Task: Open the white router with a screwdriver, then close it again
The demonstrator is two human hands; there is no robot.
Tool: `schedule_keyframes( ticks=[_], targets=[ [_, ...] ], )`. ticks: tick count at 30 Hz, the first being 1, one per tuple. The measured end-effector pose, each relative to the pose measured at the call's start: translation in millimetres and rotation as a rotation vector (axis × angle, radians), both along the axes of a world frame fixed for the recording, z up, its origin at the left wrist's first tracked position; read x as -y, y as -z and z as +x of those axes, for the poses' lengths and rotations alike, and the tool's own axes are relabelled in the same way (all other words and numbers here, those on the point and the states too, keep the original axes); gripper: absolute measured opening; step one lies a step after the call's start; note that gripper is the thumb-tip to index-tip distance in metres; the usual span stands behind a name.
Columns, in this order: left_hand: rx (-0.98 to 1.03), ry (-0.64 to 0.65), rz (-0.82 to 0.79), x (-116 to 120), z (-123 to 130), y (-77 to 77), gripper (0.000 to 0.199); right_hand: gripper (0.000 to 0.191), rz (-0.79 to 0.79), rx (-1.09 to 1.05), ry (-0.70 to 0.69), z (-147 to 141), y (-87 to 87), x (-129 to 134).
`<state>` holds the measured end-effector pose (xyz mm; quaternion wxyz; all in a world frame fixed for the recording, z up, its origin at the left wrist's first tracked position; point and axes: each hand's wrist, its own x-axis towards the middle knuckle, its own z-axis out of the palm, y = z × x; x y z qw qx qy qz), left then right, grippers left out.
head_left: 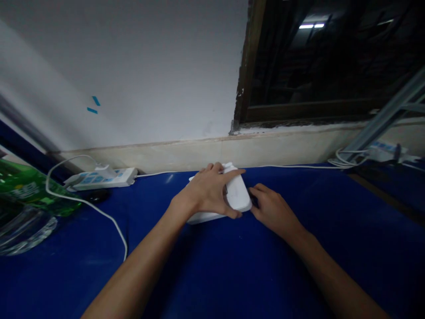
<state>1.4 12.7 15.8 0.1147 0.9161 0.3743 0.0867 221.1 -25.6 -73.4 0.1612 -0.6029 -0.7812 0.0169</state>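
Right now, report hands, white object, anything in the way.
Left hand gripping white object. Right hand pinching dark object at white object's right end. White cable by left forearm, clear of both hands.

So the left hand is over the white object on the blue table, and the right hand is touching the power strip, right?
Not quite. In the head view, the right hand holds a small dark item at the right end of the white object, away from the power strip at left.
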Motion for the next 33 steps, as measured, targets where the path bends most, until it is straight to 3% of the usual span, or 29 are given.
schedule_keyframes(
  ticks=[3, 6, 10, 15, 18, 23, 27, 30, 33],
  targets=[
    [0.302, -0.007, 0.000, 9, -15, -15.3, 0.110, 0.018, 0.012, 0.007, -0.011, 1, 1.1, -1],
    [0.534, -0.024, -0.048, 18, -33, -17.2, 0.104, 0.024, 0.030, -0.007, -0.019, 2, 3.1, -2],
    [0.668, -0.071, -0.161, 28, -62, 1.9, 0.107, 0.028, 0.051, -0.015, 0.021, 3, 6.8, -3],
    [0.728, -0.031, -0.427, 37, -99, 36.3, 0.123, 0.030, 0.083, -0.055, 0.168, 5, 12.1, -5],
    [0.687, -0.025, -0.520, 39, -116, 53.1, 0.131, 0.024, 0.069, -0.036, 0.222, 5, 15.0, -7],
    [0.392, -0.085, -0.328, 37, -135, 66.6, 0.137, 0.020, 0.083, -0.139, 0.261, 2, 20.7, -7],
    [0.319, -0.113, -0.268, 36, -143, 67.3, 0.133, 0.023, 0.087, -0.243, 0.263, 1, 22.4, -10],
    [0.296, -0.129, -0.268, 38, -146, 65.7, 0.133, 0.028, 0.056, -0.419, 0.220, 3, 15.4, -12],
    [0.318, -0.149, -0.240, 41, -146, 64.5, 0.134, 0.032, -0.009, -0.652, 0.075, 4, -4.7, -11]
  ],
)
